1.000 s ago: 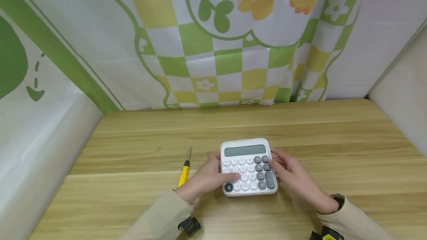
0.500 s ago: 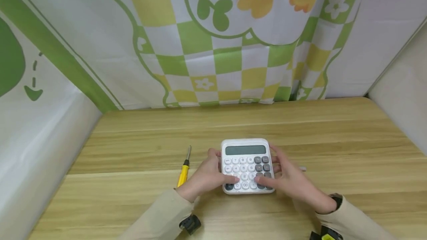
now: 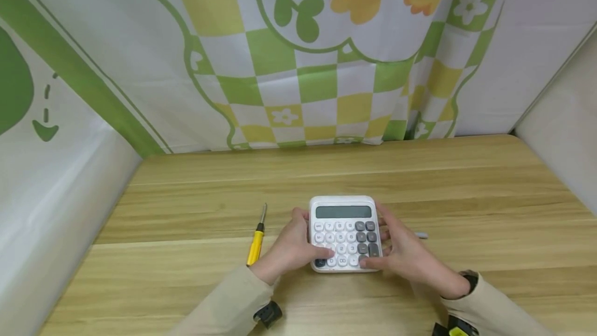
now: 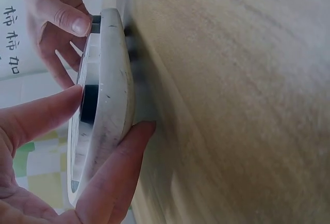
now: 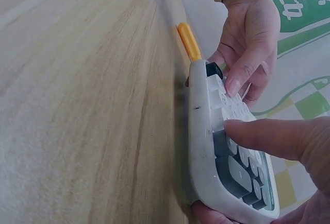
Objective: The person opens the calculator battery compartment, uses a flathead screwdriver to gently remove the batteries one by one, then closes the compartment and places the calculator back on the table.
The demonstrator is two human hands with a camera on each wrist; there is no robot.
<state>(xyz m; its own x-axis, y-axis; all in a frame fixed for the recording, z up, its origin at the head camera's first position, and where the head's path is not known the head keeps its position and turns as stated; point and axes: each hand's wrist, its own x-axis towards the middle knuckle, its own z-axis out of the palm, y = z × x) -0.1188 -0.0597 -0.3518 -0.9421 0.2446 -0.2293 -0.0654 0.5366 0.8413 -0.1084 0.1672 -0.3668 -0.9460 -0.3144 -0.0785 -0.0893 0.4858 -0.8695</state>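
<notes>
A white calculator (image 3: 344, 240) with white, grey and black keys and a blank display faces up between both hands. My left hand (image 3: 291, 245) grips its left side, thumb over the lower-left keys and fingers beneath the edge. On the opposite side my right hand (image 3: 406, 248) holds the calculator, thumb at the bottom keys and fingers tucked under the right edge. In the left wrist view, the calculator's edge (image 4: 114, 74) stands a little above the tabletop, with a left fingertip (image 4: 144, 131) underneath.
A yellow-handled screwdriver (image 3: 256, 245) lies left of the left hand, its tip pointing away. A small grey object (image 3: 422, 235) pokes out behind the right hand. The wooden table (image 3: 186, 196) ends at a checkered curtain (image 3: 317, 87) at the back.
My right thumb has moved from the calculator's right edge down and left to its bottom keys. The calculator has straightened slightly, and the grey object has come into sight beside the right hand.
</notes>
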